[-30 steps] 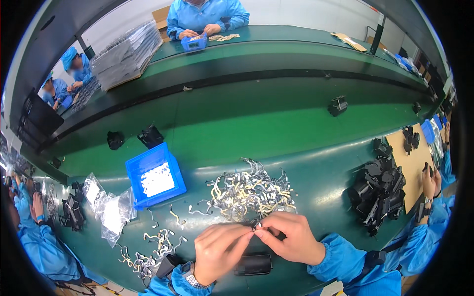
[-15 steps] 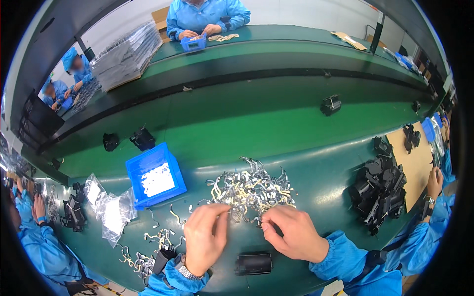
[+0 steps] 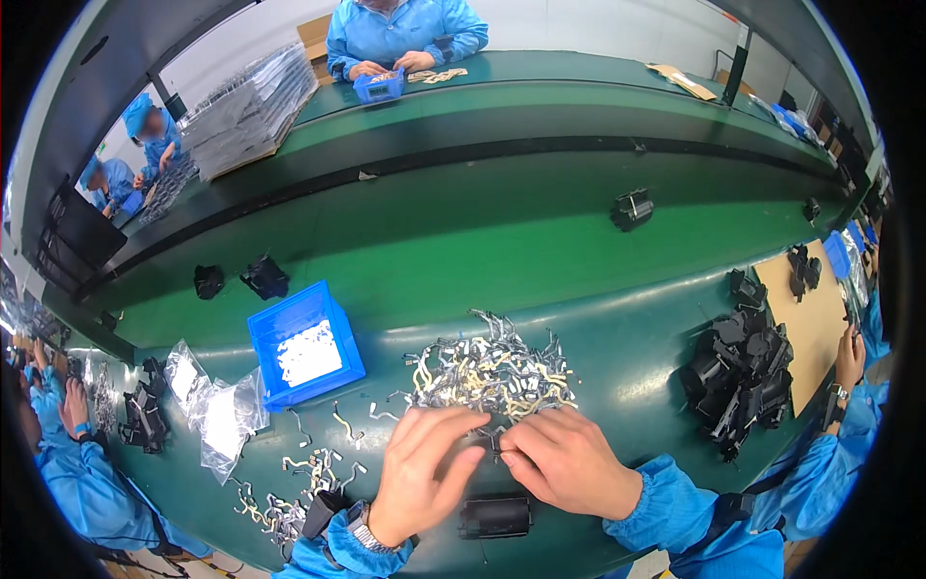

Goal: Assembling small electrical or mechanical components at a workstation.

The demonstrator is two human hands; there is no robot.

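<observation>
While the right hand point(image 3: 569, 463) pinches what looks like a dark cable point(image 3: 494, 436), the left hand point(image 3: 424, 478) gapes just left of it, thumb and fingers parted, holding nothing visible. The cable's long axis is unclear. Directly beyond lies the pile point(image 3: 492, 372) on the desk point(image 3: 637, 357); nearer, the black cylinder point(image 3: 496, 516) lies crosswise.

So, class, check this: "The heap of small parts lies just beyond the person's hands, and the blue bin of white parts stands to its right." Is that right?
Not quite: the head view shows the blue bin of white parts to the left of the heap. The heap does lie just beyond the left hand and right hand.
</observation>
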